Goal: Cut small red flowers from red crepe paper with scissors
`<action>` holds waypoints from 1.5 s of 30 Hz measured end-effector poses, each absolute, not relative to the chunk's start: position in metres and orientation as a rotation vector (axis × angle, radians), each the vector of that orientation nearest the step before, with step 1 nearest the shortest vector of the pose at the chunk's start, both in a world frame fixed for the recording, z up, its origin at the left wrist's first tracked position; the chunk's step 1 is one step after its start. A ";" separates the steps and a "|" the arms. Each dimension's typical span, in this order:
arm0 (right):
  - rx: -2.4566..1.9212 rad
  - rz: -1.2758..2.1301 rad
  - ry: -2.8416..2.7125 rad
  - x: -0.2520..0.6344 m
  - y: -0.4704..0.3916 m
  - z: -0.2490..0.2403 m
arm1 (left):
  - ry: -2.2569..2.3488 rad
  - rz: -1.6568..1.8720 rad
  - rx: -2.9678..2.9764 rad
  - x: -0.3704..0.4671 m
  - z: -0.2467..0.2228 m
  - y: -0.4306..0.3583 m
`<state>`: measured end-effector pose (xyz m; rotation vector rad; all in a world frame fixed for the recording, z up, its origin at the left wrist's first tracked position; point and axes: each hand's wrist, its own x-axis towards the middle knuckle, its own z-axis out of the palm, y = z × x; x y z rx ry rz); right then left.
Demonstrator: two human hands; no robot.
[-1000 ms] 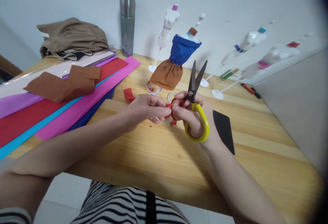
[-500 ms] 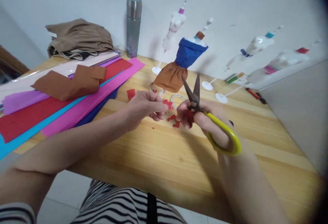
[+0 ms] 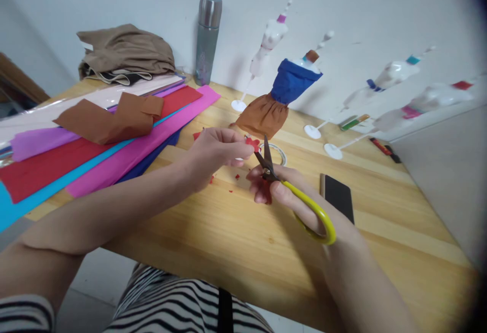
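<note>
Between the thumb and fingers of my left hand (image 3: 220,147) is a small red paper flower (image 3: 252,144), pinched at its near edge. My right hand (image 3: 287,186) grips yellow-handled scissors (image 3: 310,211), their dark blades parted and pointing up and left. One blade tip reaches the flower's lower right edge; whether it is cutting, I cannot tell. Tiny red scraps (image 3: 237,176) lie on the table below the hands. Behind the hands a roll of tape (image 3: 279,153) lies flat, partly hidden by the blades. Just beyond stands a mini mannequin in a blue top (image 3: 294,81) and brown skirt (image 3: 262,114).
Coloured paper sheets (image 3: 152,142) with a brown piece (image 3: 114,120) on top cover the left side. Folded brown cloth (image 3: 129,51) and a grey flask (image 3: 207,41) stand at the back. More white mannequins (image 3: 395,76) line the wall. A black phone (image 3: 338,198) lies at right.
My right hand has brought the scissors left and down, so the blades now meet the red flower. The blades are a little closer together. The phone has come into view.
</note>
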<state>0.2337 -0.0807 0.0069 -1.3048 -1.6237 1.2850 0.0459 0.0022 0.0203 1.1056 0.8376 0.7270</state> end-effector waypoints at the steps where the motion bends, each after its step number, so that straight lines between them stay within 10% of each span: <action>1: -1.297 1.285 -1.638 0.234 -0.080 0.005 | 0.836 0.721 1.074 0.046 0.021 0.002; 45: -1.259 1.242 -1.637 0.223 -0.076 0.003 | 0.940 0.729 1.078 0.053 0.028 -0.003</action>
